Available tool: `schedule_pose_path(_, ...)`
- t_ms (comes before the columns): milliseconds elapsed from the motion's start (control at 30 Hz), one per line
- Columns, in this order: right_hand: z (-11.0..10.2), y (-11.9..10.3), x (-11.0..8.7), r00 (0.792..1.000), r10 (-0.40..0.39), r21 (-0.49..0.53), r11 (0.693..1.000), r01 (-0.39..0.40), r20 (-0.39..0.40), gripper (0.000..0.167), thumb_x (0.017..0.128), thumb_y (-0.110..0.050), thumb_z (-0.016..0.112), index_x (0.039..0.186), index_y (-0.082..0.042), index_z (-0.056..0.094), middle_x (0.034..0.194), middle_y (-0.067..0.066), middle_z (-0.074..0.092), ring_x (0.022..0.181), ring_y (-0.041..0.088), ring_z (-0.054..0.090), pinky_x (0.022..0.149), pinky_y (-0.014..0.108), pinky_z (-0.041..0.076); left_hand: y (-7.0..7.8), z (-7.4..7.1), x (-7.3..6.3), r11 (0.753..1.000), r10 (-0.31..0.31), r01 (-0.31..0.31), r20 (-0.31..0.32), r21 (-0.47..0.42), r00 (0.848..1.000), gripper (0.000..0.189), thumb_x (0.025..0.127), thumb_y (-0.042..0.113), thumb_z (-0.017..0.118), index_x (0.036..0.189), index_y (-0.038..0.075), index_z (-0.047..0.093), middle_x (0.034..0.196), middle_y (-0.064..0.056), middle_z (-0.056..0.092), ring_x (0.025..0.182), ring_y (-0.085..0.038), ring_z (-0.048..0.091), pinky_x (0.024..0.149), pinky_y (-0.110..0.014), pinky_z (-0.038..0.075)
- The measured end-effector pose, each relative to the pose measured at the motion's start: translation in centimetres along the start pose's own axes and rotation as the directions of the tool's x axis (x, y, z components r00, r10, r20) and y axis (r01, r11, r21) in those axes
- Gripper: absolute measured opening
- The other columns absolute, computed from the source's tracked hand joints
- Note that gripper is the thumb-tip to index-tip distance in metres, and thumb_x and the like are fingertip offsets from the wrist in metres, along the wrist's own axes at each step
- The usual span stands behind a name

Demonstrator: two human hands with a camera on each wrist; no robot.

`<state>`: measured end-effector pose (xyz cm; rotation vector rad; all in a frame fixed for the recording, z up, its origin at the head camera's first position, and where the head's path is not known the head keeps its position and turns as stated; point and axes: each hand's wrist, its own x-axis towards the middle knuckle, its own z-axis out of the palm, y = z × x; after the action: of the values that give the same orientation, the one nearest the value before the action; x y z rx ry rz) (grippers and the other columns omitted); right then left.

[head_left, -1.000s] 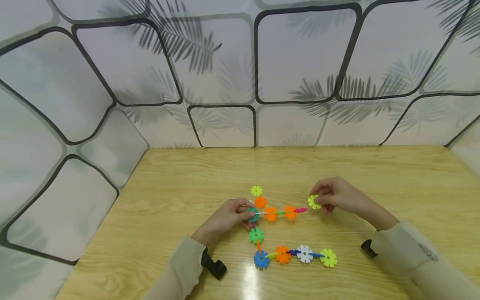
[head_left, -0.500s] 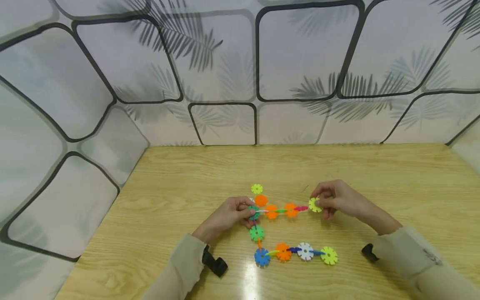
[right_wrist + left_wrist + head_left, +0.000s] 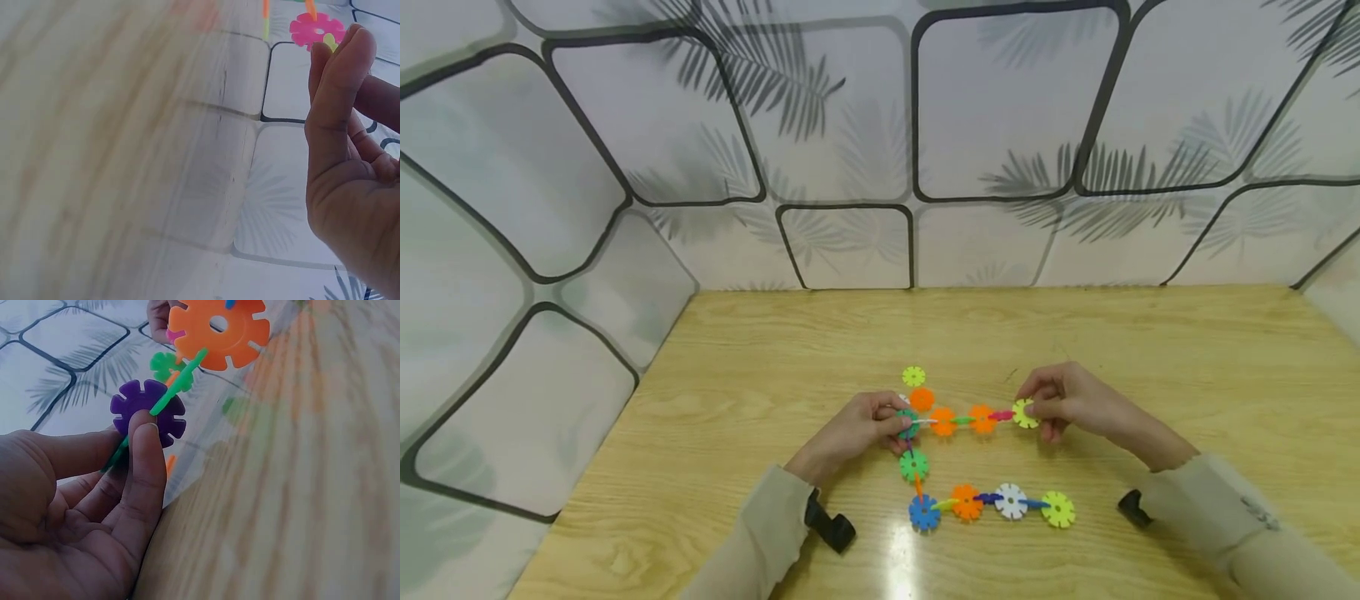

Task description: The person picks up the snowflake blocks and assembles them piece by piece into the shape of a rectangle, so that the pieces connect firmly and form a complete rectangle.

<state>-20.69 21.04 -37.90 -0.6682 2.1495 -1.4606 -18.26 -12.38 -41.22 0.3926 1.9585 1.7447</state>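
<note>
Slotted plastic snowflake discs are joined in a chain with a corner and two rows. At the corner my left hand [image 3: 853,433] pinches a teal disc [image 3: 907,424] between thumb and fingers. A purple disc [image 3: 139,400] joins it in the left wrist view, near a large orange disc [image 3: 219,337]. My right hand [image 3: 1071,404] pinches a yellow-green disc [image 3: 1021,413] at the far row's right end. This disc meets a pink disc [image 3: 1001,415], seen face-on in the right wrist view; fingers hide how deeply their slots engage.
The near row has a blue disc [image 3: 924,513], an orange disc [image 3: 967,502], a white disc [image 3: 1011,501] and a yellow-green end disc [image 3: 1057,509]. Behind the corner lie an orange disc [image 3: 922,400] and a yellow disc [image 3: 913,376] on the wooden table [image 3: 737,358].
The right hand has brought its yellow-green disc from a gap beside the pink disc into contact with it. The left hand keeps its pinch at the corner.
</note>
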Motion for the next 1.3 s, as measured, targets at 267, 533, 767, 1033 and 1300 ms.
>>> schedule_pose_path(267, 0.9, 0.0, 0.2, 0.999, 0.034, -0.004, 0.999, -0.034, -0.022, 0.009, 0.096, 0.007, 0.06, 0.102, 0.013, 0.06, 0.071, 0.018, 0.064, 0.055, 0.015, 0.063, 0.052, 0.031, 0.057, -0.2, 0.2, -0.2, 1.0, 0.014, -0.014, -0.007, -0.024, 1.0, 0.01, 0.102, -0.005, 0.054, 0.108, -0.011, 0.058, 0.095, -0.024, 0.073, 0.075, -0.01, 0.069, 0.07, -0.025, 0.059)
schedule_pose_path(533, 1.3, -0.2, 0.3, 0.999, 0.033, 0.023, 0.999, -0.033, -0.029, 0.007, 0.097, 0.007, 0.059, 0.101, 0.013, 0.059, 0.071, 0.018, 0.064, 0.054, 0.015, 0.063, 0.051, 0.031, 0.056, -0.3, 0.3, -0.2, 0.999, 0.018, -0.019, -0.024, -0.044, 1.0, 0.007, 0.102, -0.005, 0.054, 0.104, -0.009, 0.059, 0.092, -0.021, 0.073, 0.072, -0.01, 0.067, 0.067, -0.023, 0.058)
schedule_pose_path(767, 1.3, 0.1, 0.2, 0.999, 0.032, 0.057, 0.998, -0.031, -0.019, 0.008, 0.097, 0.007, 0.058, 0.102, 0.014, 0.059, 0.073, 0.019, 0.064, 0.055, 0.014, 0.063, 0.051, 0.031, 0.056, -0.4, 0.2, -0.4, 0.998, 0.016, -0.018, -0.023, -0.054, 1.0, 0.008, 0.102, -0.004, 0.055, 0.104, -0.008, 0.06, 0.09, -0.017, 0.073, 0.072, -0.01, 0.067, 0.068, -0.023, 0.057)
schedule_pose_path(1033, 1.3, -0.1, 0.3, 1.0, 0.021, 0.076, 0.997, -0.019, -0.022, 0.009, 0.098, 0.006, 0.058, 0.103, 0.014, 0.059, 0.074, 0.017, 0.064, 0.056, 0.015, 0.063, 0.053, 0.031, 0.056, -0.4, 0.1, -0.3, 0.997, 0.032, -0.033, -0.017, -0.068, 0.999, 0.007, 0.103, -0.003, 0.055, 0.104, -0.008, 0.06, 0.09, -0.016, 0.073, 0.075, -0.01, 0.068, 0.071, -0.024, 0.057)
schedule_pose_path(1300, 1.3, 0.1, 0.6, 1.0, 0.013, 0.108, 0.994, -0.012, -0.016, 0.008, 0.099, 0.005, 0.057, 0.102, 0.013, 0.058, 0.074, 0.016, 0.064, 0.056, 0.016, 0.064, 0.054, 0.031, 0.057, -0.4, 0.0, -0.3, 0.996, 0.039, -0.04, -0.016, -0.08, 0.999, 0.008, 0.103, -0.003, 0.054, 0.103, -0.008, 0.06, 0.089, -0.014, 0.073, 0.075, -0.01, 0.068, 0.07, -0.023, 0.057)
